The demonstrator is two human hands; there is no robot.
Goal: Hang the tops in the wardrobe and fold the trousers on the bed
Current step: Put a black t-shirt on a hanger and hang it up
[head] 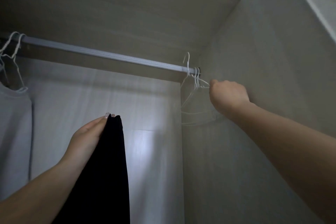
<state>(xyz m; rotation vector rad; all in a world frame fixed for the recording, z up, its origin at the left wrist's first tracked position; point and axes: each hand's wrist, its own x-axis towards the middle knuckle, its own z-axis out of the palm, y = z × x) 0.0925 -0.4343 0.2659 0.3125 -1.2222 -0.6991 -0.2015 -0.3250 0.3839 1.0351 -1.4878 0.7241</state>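
Head view: I am looking up into the wardrobe (263, 60), under its top shelf (127, 5).
Rail: the grey rail (101, 53) runs from the upper left down to the right side wall, where it ends in a dark bracket.
Wardrobe contents, right end: I see a small cluster of white wire hangers (192, 96) bunched at the rail's right end, just beside the side wall; all are bare. One hook stands up above the rail, the others sit over it.
Wardrobe contents, left end: two more wire hangers (12, 49) hook over the rail's left end; a pale garment (12, 123) hangs from them at the left edge of the view.
Right hand: my right hand (229, 94) is raised at the right-end cluster with its fingers curled, pinching the wire of one hanger just below the rail. How many wires it holds I cannot tell.
Left hand: my left hand (89, 134) is lower and towards the middle, gripping the top edge of the black top (109, 169) between thumb and fingers.
Black top: it hangs straight down from that hand in a narrow bunch, in front of the wardrobe's back panel, well below the rail and not on any hanger.
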